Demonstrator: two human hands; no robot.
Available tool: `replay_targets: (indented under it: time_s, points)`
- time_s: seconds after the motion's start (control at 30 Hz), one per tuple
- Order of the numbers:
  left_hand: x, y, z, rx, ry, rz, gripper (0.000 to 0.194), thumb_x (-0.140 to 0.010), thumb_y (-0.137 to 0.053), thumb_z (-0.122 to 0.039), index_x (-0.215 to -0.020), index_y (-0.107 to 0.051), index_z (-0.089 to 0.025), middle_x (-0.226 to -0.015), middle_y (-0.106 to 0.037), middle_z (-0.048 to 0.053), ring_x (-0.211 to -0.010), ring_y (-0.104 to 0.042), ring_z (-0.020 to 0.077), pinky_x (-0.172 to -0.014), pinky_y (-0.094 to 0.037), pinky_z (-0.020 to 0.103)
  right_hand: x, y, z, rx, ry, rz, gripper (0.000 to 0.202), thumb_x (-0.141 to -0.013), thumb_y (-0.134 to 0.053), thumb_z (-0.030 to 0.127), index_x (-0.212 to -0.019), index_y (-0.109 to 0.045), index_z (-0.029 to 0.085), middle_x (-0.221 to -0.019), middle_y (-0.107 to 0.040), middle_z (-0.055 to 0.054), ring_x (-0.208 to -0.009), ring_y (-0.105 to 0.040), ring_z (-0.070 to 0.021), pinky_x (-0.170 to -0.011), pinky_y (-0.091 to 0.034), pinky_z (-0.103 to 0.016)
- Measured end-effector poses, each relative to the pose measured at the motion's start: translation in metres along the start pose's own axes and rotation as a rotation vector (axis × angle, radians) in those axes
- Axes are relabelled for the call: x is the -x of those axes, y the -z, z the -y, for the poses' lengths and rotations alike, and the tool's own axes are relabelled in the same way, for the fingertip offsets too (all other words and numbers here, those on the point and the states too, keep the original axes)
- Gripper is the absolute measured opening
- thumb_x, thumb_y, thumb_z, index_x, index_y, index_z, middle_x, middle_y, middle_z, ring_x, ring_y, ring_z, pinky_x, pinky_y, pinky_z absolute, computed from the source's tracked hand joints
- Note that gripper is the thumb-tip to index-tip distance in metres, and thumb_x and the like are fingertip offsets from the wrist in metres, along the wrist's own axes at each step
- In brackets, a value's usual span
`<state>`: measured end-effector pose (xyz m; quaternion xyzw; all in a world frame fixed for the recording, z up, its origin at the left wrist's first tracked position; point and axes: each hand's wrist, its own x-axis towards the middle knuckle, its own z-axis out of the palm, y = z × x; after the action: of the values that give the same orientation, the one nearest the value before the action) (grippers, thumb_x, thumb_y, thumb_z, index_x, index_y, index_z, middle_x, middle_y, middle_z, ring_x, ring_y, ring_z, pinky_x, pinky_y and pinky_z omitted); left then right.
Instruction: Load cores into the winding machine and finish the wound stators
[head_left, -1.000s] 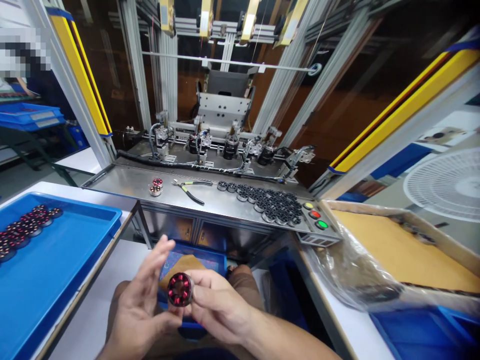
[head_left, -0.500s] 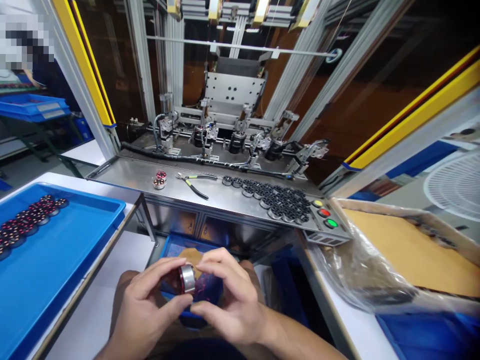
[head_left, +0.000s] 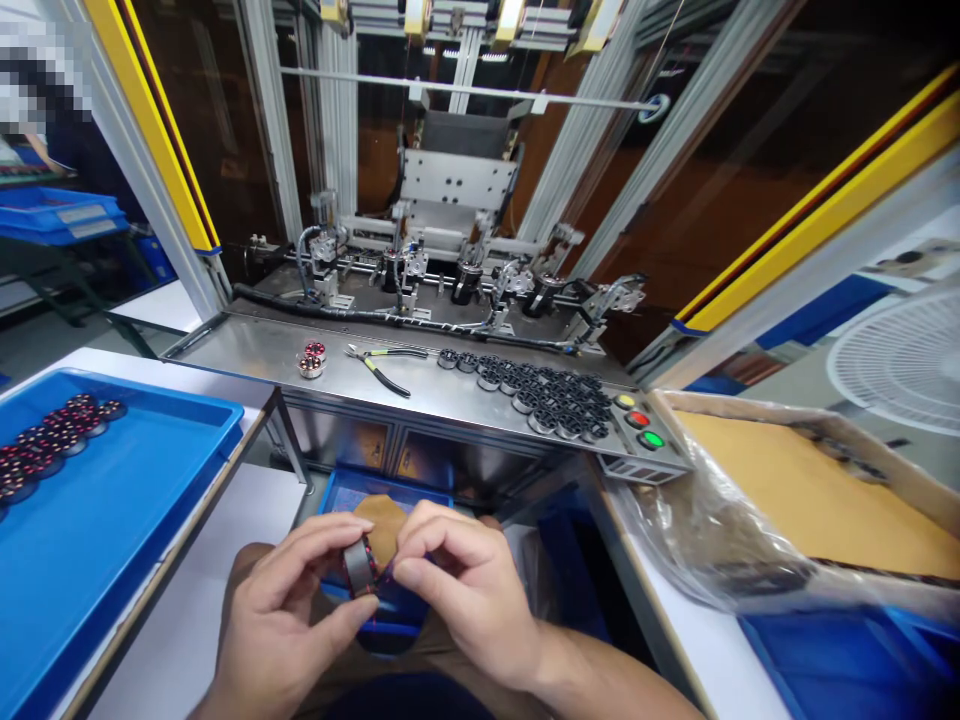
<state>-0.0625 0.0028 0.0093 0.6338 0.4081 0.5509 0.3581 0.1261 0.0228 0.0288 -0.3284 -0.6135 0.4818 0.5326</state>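
Observation:
Low over my lap, my left hand grips a motor stator by its edges between thumb and fingers. The stator stands on edge: a grey metal ring with red-and-dark windings facing right. Close to that wound side, my right hand pinches thumb and forefinger together. What lies in the pinch is too small to make out. Behind the hands sits a blue bin with a brown round piece in it. On the metal bench rest two wound stators and open cutting pliers.
Many black unwound stators cover the bench's right part, beside a button box. A winding machine stands behind. At left, a blue tray holds wound stators; at right stands a plastic-lined carton. Yellow posts flank the bench.
My right hand has closed from spread fingers into a pinch beside the stator. The stator has turned in my left hand, so its wound face shows more. The view has shifted slightly.

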Motion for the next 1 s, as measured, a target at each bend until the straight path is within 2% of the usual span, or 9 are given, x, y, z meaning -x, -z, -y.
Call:
replay_targets:
  time_s: [0.13, 0.27, 0.4, 0.5, 0.63, 0.73, 0.8, 0.9, 1.0]
  points:
    - [0.004, 0.007, 0.004, -0.273, -0.199, 0.007, 0.047, -0.075, -0.078, -0.012, -0.119, -0.068, -0.028, -0.111, -0.076, 0.003, -0.105, -0.071, 0.0184, -0.096, -0.055, 0.023, -0.007, 0.021, -0.001, -0.067, -0.190, -0.008, 0.028, -0.082, -0.075, 0.040, -0.068, -0.067, 0.017, -0.069, -0.060, 0.000, -0.063, -0.053, -0.0129, -0.059, -0.042, -0.026]
    - [0.002, 0.011, 0.002, -0.446, -0.367, 0.045, 0.065, -0.073, -0.078, -0.009, -0.133, -0.059, -0.026, -0.118, -0.075, 0.004, -0.105, -0.073, 0.0200, -0.101, -0.053, 0.025, -0.015, 0.030, 0.014, 0.096, -0.082, 0.199, 0.033, -0.081, -0.074, 0.049, -0.082, -0.069, 0.017, -0.084, -0.065, -0.005, -0.078, -0.059, -0.0171, -0.073, -0.047, -0.030]
    - [0.002, 0.013, 0.000, -0.471, -0.412, 0.079, 0.066, -0.075, -0.075, -0.008, -0.136, -0.058, -0.027, -0.121, -0.075, 0.005, -0.104, -0.074, 0.0214, -0.099, -0.055, 0.028, -0.022, 0.019, 0.029, 0.191, -0.093, 0.441, 0.035, -0.089, -0.065, 0.048, -0.074, -0.062, 0.017, -0.078, -0.064, -0.003, -0.075, -0.058, -0.0152, -0.074, -0.048, -0.030]
    - [0.002, 0.017, -0.005, -0.426, -0.414, 0.164, 0.062, -0.075, -0.074, -0.005, -0.132, -0.060, -0.026, -0.119, -0.076, 0.007, -0.105, -0.073, 0.0231, -0.095, -0.058, 0.030, -0.029, 0.020, 0.031, 0.193, -0.058, 0.472, 0.033, -0.096, -0.056, 0.041, -0.076, -0.062, 0.016, -0.079, -0.064, -0.004, -0.076, -0.059, -0.0150, -0.074, -0.049, -0.030]
    - [0.003, 0.023, -0.014, -0.400, -0.375, 0.253, 0.050, -0.077, -0.072, -0.007, -0.123, -0.065, -0.025, -0.116, -0.076, 0.009, -0.102, -0.074, 0.0241, -0.088, -0.061, 0.031, -0.043, 0.040, 0.032, 0.301, 0.012, 0.541, 0.032, -0.097, -0.057, 0.037, -0.074, -0.064, 0.017, -0.078, -0.064, -0.004, -0.075, -0.060, -0.0146, -0.072, -0.049, -0.028]
    - [0.003, 0.023, -0.015, -0.420, -0.366, 0.200, 0.042, -0.077, -0.073, -0.008, -0.116, -0.069, -0.023, -0.113, -0.077, 0.009, -0.099, -0.075, 0.0232, -0.089, -0.060, 0.029, -0.048, 0.049, 0.042, 0.517, 0.148, 0.444, 0.024, -0.096, -0.059, 0.037, -0.084, -0.067, 0.018, -0.084, -0.066, -0.006, -0.079, -0.061, -0.0165, -0.073, -0.049, -0.030]
    - [0.002, 0.022, -0.014, -0.444, -0.371, 0.159, 0.041, -0.076, -0.073, -0.008, -0.115, -0.070, -0.022, -0.113, -0.077, 0.009, -0.098, -0.075, 0.0223, -0.090, -0.059, 0.027, -0.045, 0.044, 0.051, 0.635, 0.310, 0.429, 0.023, -0.092, -0.065, 0.041, -0.094, -0.068, 0.018, -0.090, -0.068, -0.008, -0.083, -0.062, -0.0188, -0.075, -0.049, -0.031]
    - [0.002, 0.020, -0.010, -0.488, -0.394, 0.133, 0.041, -0.078, -0.071, -0.008, -0.117, -0.071, -0.022, -0.115, -0.076, 0.009, -0.100, -0.075, 0.0214, -0.094, -0.057, 0.025, -0.034, 0.022, 0.059, 0.824, 0.578, 0.569, 0.028, -0.096, -0.058, 0.039, -0.088, -0.068, 0.014, -0.079, -0.068, -0.010, -0.071, -0.058, -0.0205, -0.063, -0.046, -0.034]
    - [0.004, 0.023, -0.010, -0.504, -0.397, 0.161, 0.043, -0.079, -0.069, -0.008, -0.120, -0.069, -0.023, -0.116, -0.076, 0.009, -0.102, -0.074, 0.0220, -0.094, -0.057, 0.026, -0.025, 0.003, 0.058, 0.953, 0.733, 0.683, 0.036, -0.097, -0.038, 0.016, -0.079, -0.068, 0.013, -0.068, -0.064, -0.010, -0.059, -0.047, -0.0203, -0.053, -0.037, -0.036]
